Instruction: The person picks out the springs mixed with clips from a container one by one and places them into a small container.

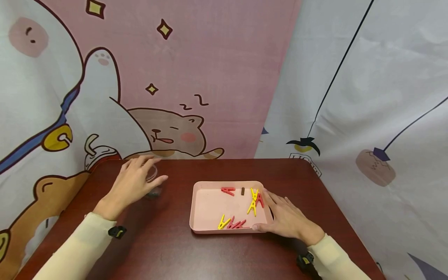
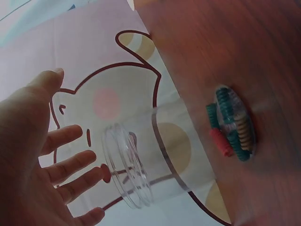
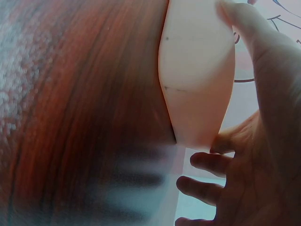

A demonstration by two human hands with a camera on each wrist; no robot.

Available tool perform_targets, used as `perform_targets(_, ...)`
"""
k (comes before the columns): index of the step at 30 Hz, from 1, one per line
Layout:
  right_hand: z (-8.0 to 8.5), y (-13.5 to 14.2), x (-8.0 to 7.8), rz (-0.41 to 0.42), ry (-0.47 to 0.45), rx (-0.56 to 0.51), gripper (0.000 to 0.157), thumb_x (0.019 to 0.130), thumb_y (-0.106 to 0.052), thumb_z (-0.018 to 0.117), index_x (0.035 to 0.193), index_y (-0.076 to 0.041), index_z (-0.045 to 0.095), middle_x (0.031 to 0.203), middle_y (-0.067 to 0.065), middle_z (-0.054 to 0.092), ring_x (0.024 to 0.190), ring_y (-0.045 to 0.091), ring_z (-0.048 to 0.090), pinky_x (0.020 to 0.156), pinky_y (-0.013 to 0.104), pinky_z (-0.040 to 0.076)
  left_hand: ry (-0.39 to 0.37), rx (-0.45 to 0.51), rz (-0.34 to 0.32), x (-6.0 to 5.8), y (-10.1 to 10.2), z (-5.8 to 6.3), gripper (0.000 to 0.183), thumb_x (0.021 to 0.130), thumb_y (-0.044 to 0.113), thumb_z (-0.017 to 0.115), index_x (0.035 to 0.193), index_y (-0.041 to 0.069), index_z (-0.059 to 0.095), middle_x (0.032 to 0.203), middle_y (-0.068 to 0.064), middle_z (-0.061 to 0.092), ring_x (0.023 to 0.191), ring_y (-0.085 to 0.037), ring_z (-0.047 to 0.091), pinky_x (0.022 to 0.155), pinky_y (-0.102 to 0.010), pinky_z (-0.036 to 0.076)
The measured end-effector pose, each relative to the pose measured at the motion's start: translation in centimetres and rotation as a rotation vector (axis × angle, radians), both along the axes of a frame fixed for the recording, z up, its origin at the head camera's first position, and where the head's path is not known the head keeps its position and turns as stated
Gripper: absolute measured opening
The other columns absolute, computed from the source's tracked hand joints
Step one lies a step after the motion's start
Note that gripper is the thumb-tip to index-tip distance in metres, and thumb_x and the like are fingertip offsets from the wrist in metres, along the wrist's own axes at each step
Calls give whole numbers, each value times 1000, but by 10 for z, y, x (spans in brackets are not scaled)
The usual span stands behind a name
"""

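Observation:
My left hand (image 1: 138, 181), fingers spread, is beside a clear round jar (image 2: 129, 165) and holds nothing. In the left wrist view, small ribbed pieces (image 2: 242, 132) in green, tan and red show at the jar's bottom. My right hand (image 1: 288, 216) holds the right end of a shallow pink tray (image 1: 210, 184), thumb over the front rim and index finger at the right wall. Inside the tray lie red clothespins (image 1: 228, 190), yellow clothespins (image 1: 223, 223) and a small brown piece (image 1: 242, 191).
The dark reddish wooden table (image 1: 168, 249) ends at a cartoon-printed cloth (image 1: 224, 77) along its back and sides. Both sleeves, each with a black wrist device (image 1: 117, 232), reach in over the table's front part.

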State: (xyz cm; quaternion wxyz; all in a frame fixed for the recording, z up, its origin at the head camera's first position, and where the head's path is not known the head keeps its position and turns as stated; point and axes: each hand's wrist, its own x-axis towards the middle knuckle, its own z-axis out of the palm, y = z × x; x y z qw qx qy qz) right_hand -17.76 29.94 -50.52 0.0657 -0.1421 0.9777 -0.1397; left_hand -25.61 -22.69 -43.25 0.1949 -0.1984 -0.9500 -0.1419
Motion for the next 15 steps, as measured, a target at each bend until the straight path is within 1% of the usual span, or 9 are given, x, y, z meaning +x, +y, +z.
perform_targets(7, 1, -1, 0, -8, -14, 1, 139, 86, -94, 73, 186, -11, 25, 187, 21, 42, 169, 49, 48, 137, 82, 29, -2, -33, -32, 2, 14, 4, 64, 107, 55, 81, 158, 17, 70, 163, -19, 64, 148, -50, 63, 127, -81, 42)
perform_targets(12, 1, -1, 0, 0, -1, 2, 140, 86, -96, 72, 186, -10, 26, 186, 21, 43, 168, 49, 50, 136, 83, 30, -10, -43, -45, 1, 27, 3, 62, 107, 55, 81, 156, 17, 72, 162, -18, 65, 151, -48, 63, 130, -80, 40)
perform_targets(15, 0, -1, 0, 4, 7, 8, 140, 86, -97, 71, 186, -10, 26, 186, 21, 44, 167, 48, 51, 136, 83, 31, -11, -45, -61, 1, 35, 2, 63, 106, 55, 82, 155, 17, 73, 163, -18, 66, 150, -48, 63, 129, -79, 41)
